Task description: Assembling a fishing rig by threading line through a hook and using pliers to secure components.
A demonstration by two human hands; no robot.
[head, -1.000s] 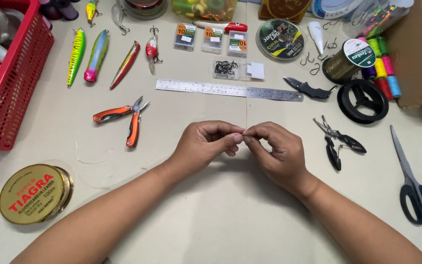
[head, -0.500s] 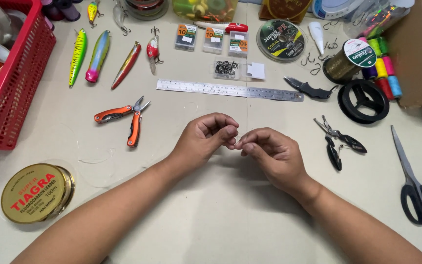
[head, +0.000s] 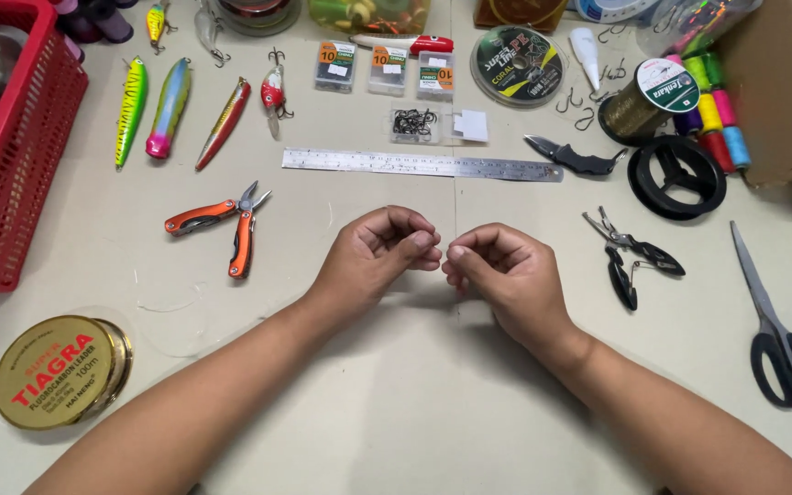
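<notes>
Both hands hover over the middle of the tabletop (head: 396,412), the left hand (head: 379,252) and right hand (head: 501,270) curled knuckle to knuckle, fingers pinched shut on something too fine to make out, perhaps clear line. The orange pliers (head: 222,225), steel ruler (head: 422,165) and black pliers (head: 630,255) lie near, apparently kept within reach.
</notes>
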